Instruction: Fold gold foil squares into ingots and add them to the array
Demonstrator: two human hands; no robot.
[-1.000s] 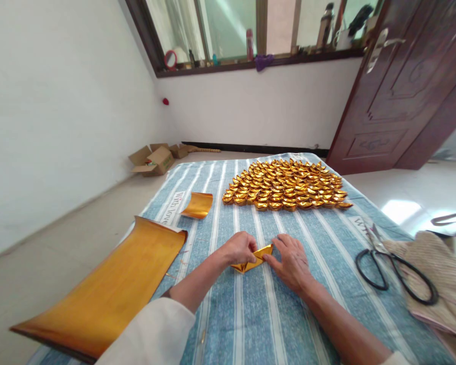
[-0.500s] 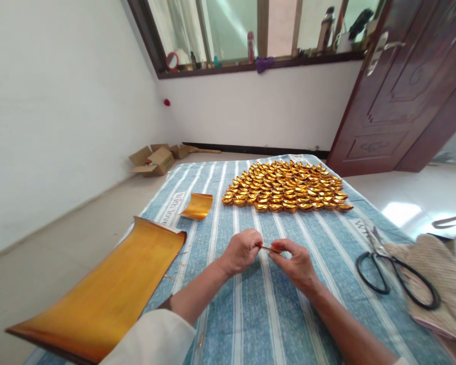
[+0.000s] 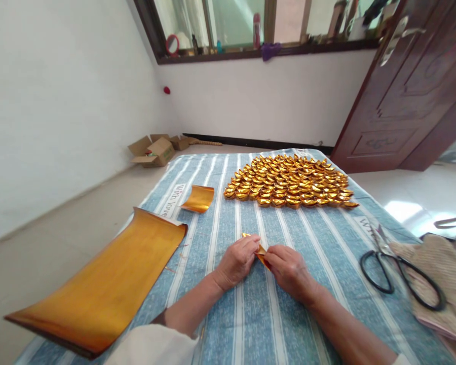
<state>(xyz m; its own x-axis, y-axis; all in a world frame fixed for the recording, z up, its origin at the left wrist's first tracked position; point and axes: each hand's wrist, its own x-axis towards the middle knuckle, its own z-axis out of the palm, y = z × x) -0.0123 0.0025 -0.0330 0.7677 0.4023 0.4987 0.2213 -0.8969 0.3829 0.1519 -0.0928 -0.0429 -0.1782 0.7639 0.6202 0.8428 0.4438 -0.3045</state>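
Pinching hands: left hand (image 3: 238, 257), right hand (image 3: 290, 267), fingers closed on gold piece (image 3: 262, 250), lower centre.
Gold piece: probably light, slick, easily creased; best gripped by edges.

The left forearm (image 3: 195, 301), bare below a pale sleeve (image 3: 155, 344), slants inward from the direction of the counter's (image 3: 251, 319) near edge; the right forearm (image 3: 338, 314), also bare, converges from nearer the right edge. The left hand (image 3: 237, 259) and right hand (image 3: 291, 269) lie close together, backs largely upward, fingers (image 3: 275, 255) bent in a pinch, wrists nearly straight.
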